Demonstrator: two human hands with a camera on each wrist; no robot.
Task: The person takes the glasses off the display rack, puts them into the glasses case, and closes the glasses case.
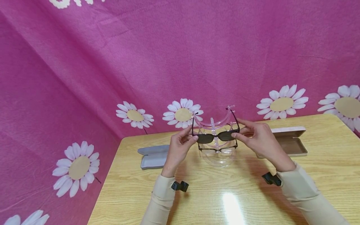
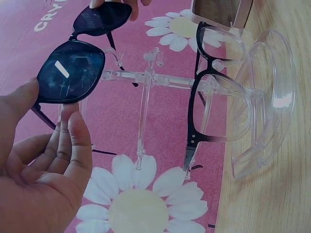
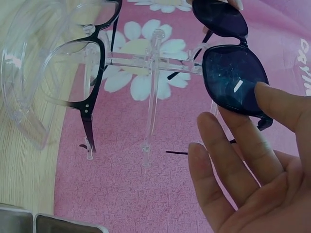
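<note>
Daisy-printed pink cloth (image 1: 180,62) backs a wood-grain table (image 1: 205,200) reflecting white light (image 1: 232,206).

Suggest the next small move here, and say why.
Perhaps settle the sunglasses onto the top of the stand: the left hand and right hand hold them by opposite ends near it, and the clear glasses already rest lower down.

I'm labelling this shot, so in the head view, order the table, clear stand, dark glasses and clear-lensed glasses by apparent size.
1. Table
2. Clear stand
3. Dark glasses and clear-lensed glasses, unranked: similar widths, and nearness may mislead.
</note>
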